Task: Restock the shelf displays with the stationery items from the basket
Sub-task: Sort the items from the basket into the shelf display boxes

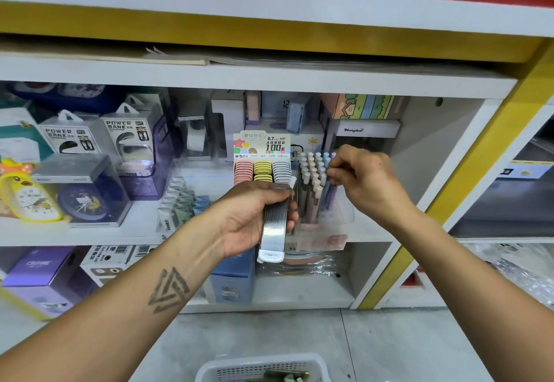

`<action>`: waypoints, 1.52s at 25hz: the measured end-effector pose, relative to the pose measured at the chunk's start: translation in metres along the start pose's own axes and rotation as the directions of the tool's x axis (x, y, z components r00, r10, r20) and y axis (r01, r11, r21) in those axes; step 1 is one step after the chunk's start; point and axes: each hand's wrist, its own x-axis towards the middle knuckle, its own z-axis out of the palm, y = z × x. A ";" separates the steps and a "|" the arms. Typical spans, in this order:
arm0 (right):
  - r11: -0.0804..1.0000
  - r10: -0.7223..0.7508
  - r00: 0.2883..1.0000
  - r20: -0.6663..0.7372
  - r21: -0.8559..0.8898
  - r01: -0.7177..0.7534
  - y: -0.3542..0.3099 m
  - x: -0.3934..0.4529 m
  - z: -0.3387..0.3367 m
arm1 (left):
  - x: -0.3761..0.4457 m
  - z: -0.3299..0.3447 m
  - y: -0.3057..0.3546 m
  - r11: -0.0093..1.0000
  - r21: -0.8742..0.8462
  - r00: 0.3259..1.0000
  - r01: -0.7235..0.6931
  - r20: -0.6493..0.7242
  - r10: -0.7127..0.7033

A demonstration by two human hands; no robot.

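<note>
Power bank boxes (pixel 72 138) and a clock (pixel 82 201) crowd the shelf (pixel 120 231) at nine o'clock. My left hand (pixel 248 219) grips a grey box (pixel 274 225), long axis running twelve to six. My right hand (pixel 362 177) pinches a pen (pixel 328 189) standing upright in the pen display (pixel 313 189). The basket (pixel 263 366) sits on the floor at six o'clock.

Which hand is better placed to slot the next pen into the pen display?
Right. The right hand already pinches at the pen display, while the left hand holds the grey stack.
</note>
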 end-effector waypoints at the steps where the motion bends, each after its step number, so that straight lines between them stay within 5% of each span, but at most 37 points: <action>1: 1.000 0.004 1.000 -0.007 -0.017 -0.004 0.000 0.000 0.001 | 0.000 0.000 0.000 1.000 -0.008 1.000 -0.002 -0.001 0.002; 5: 0.965 -0.006 0.999 0.039 -0.262 0.016 0.000 0.007 0.002 | 0.000 0.000 -0.001 1.000 -0.009 1.000 -0.026 -0.004 0.026; 7: 0.968 -0.008 0.999 0.033 -0.252 0.016 -0.008 0.007 -0.001 | 0.000 0.000 -0.001 0.999 -0.007 0.999 -0.041 0.004 0.041; 9: 0.999 0.031 0.998 0.045 0.024 -0.033 -0.024 0.005 -0.001 | 0.000 -0.001 -0.001 0.998 -0.016 0.998 -0.059 0.016 0.059; 11: 0.916 0.139 0.965 0.222 0.341 -0.210 -0.042 0.002 0.002 | -0.003 0.000 0.001 0.996 -0.033 0.996 -0.085 0.026 0.085; 13: 0.831 0.201 0.933 0.299 0.453 -0.324 -0.050 0.002 0.007 | -0.004 0.000 0.003 0.994 -0.059 0.994 -0.095 0.046 0.098; 18: 0.656 0.300 0.942 0.148 0.685 -0.316 -0.050 0.007 -0.010 | -0.002 -0.009 0.010 0.982 -0.133 0.990 -0.132 -0.076 0.123; 24: 0.834 0.259 0.961 -0.098 0.524 -0.172 -0.045 0.008 -0.018 | -0.001 -0.016 0.012 0.994 -0.076 0.977 -0.077 -0.203 0.060; 28: 0.985 0.051 0.997 -0.056 0.166 -0.041 -0.044 0.000 -0.013 | 0.000 -0.016 0.013 0.995 -0.097 0.983 -0.012 -0.185 -0.006; 31: 0.999 -0.021 1.000 -0.006 0.035 0.021 -0.044 -0.005 -0.010 | 0.001 -0.017 0.013 0.997 -0.081 0.985 0.002 -0.171 -0.016; 38: 0.952 0.130 0.991 -0.032 0.283 -0.115 -0.042 -0.004 -0.015 | 0.001 -0.013 0.011 0.996 -0.080 0.993 0.043 -0.103 -0.052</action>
